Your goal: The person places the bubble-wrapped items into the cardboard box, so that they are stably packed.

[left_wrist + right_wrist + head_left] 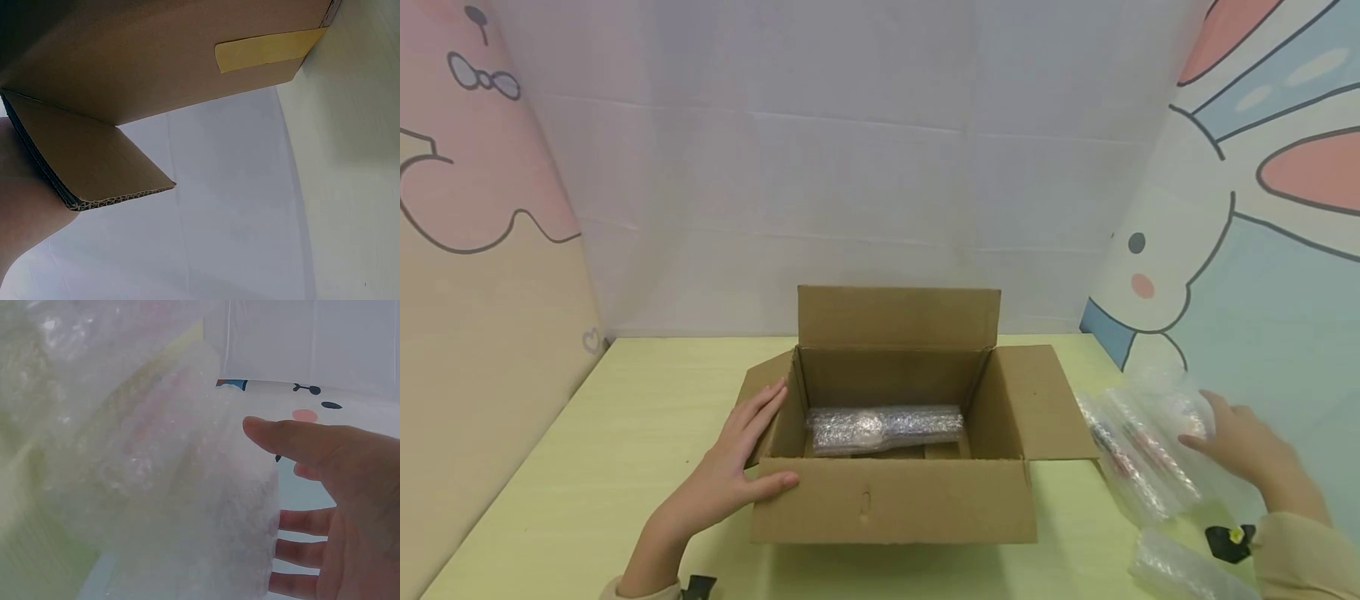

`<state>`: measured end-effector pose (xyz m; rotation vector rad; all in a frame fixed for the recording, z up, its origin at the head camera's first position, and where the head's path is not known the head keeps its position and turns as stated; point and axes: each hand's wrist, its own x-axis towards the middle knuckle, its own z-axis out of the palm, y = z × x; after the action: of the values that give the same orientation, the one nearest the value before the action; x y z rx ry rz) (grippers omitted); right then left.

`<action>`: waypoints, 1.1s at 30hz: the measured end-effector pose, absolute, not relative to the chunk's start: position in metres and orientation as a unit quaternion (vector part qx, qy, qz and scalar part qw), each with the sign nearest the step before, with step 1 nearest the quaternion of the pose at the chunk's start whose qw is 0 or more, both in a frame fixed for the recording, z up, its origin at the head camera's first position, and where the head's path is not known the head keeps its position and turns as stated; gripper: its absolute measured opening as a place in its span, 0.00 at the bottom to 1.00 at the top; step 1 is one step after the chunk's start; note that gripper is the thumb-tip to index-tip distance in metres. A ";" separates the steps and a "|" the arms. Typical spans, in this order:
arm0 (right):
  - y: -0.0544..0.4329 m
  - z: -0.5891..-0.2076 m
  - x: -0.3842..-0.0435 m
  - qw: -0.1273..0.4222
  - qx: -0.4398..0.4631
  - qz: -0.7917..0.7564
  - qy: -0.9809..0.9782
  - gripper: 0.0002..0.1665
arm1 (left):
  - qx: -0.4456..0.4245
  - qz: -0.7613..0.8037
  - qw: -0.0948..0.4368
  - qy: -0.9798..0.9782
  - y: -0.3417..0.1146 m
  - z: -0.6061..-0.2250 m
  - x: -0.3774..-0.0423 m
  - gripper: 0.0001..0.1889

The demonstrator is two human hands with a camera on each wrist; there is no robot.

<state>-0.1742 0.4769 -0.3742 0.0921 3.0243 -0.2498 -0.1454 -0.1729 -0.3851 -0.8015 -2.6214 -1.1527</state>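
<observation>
An open cardboard box stands on the table with its flaps spread outward. Inside it lies a long item in clear bubble wrap. My left hand rests at the box's front left corner, fingers stretched along the left edge and flap, thumb on the front flap. On the right, my right hand is at the far edge of clear bubble-wrapped items. Its thumb stands apart from its fingers, whose tips reach the wrap's edge in the right wrist view. What the wrap contains is blurred.
Another roll of bubble wrap lies at the table's front right. The right flap of the box reaches out toward the wrapped items. A white sheet hangs behind the table, with cartoon-printed panels at both sides.
</observation>
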 end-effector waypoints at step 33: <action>0.475 -0.377 -0.170 0.024 0.045 -0.038 0.998 0.54 | -0.273 -0.383 0.090 -0.878 -0.173 -0.385 -0.145 0.51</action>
<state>-0.1699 0.4747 -0.3769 0.1401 3.0874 -0.1183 -0.1454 -0.1726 -0.3852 -0.8119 -2.6107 -1.1381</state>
